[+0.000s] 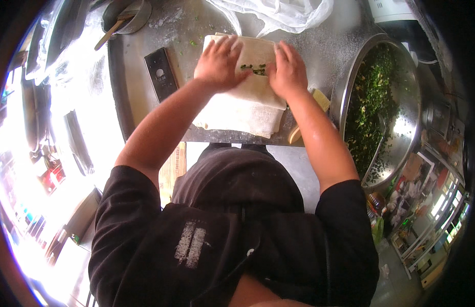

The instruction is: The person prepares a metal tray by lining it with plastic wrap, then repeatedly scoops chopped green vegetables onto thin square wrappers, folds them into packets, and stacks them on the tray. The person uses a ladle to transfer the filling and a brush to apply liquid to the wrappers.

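A stack of thin pale dough sheets point(242, 115) lies on the metal worktop in front of me, its near edge by the table's front. On the top sheet sits a small line of chopped green filling point(254, 69). My left hand point(219, 65) rests on the dough left of the filling, fingers spread and thumb pointing toward it. To the right of the filling, my right hand point(288, 70) touches the dough with its fingers stretched away from me and its thumb beside the greens. Both hands appear to hold nothing.
At the right stands a large steel bowl point(342, 115) with chopped greens point(373, 97) and a metal spoon point(379, 148). Left of the dough lies a dark phone point(161, 74). A pot point(140, 21) with a wooden-handled tool point(110, 35) and a white plastic bag point(293, 13) are farther back.
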The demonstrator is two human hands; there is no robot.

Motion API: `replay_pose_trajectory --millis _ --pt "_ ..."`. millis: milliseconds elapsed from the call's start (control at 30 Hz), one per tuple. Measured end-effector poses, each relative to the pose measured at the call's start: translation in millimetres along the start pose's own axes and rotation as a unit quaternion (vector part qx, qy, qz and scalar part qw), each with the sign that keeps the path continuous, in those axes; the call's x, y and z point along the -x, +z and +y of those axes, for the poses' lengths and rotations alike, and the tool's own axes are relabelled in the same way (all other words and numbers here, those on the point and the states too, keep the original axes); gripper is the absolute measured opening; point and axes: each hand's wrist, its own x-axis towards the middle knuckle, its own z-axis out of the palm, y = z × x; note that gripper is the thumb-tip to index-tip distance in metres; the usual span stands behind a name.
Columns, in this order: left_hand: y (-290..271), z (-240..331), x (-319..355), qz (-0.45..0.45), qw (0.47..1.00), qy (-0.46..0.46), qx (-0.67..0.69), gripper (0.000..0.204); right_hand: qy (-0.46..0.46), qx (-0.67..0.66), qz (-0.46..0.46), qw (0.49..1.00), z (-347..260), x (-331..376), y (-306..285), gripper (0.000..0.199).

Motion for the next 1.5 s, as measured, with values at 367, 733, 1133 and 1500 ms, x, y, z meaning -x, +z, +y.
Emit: replay_pose_trajectory --millis 367,733,1133,1500 --pt "-8.5 -29.3 -43.8 0.072 0.997 0.004 0.005 0.017 -0.004 -0.031 0.05 0.998 17.1 -22.9 -3.8 0.014" --pt "-30.7 -16.9 75.1 0.133 0.97 0.178 0.102 0.009 -0.057 -0.154 -0.02 0.986 -32.7 73.0 -58.4 0.012" --pt "30.5 19.4 47.0 0.029 0.986 0.159 0.037 0.095 -0.063 -0.139 0.007 0.988 -34.8 68.2 -38.4 0.029" --pt "-16.4 -24.1 36.2 -0.081 0.993 0.006 0.08 0.044 0.088 -0.089 -0.155 0.98 -10.5 50.8 -35.1 0.055"
